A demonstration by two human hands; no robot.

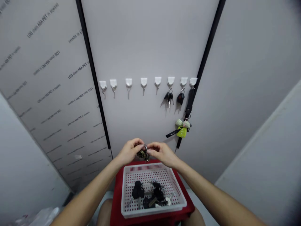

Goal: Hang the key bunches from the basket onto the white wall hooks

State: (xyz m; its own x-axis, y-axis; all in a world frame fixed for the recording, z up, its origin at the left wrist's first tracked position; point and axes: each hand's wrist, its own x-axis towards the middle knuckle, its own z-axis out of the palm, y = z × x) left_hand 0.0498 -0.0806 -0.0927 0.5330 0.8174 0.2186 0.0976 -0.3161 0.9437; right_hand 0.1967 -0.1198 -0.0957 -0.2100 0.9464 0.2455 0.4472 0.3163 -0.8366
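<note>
Both hands meet above the far rim of a white plastic basket [153,212]. My left hand [130,151] pinches one side of a small bunch of keys [142,154] on a metal ring. From the other side, my right hand [163,153] grips the same ring between thumb and fingers. The bunch looks brassy and dark; how many keys it has is hard to make out. Below, inside the basket, lie several loose keys with black heads [137,189] and others in a dark pile [158,192].
A row of white adhesive hooks [144,82] runs along the wall. Toward the right hang a key bunch [169,96], a black car key [180,98] and a black strap [189,105] with a yellow-green fob [182,131]. The basket rests on a red surface [117,201]. Plastic wrap [43,217] lies lower left.
</note>
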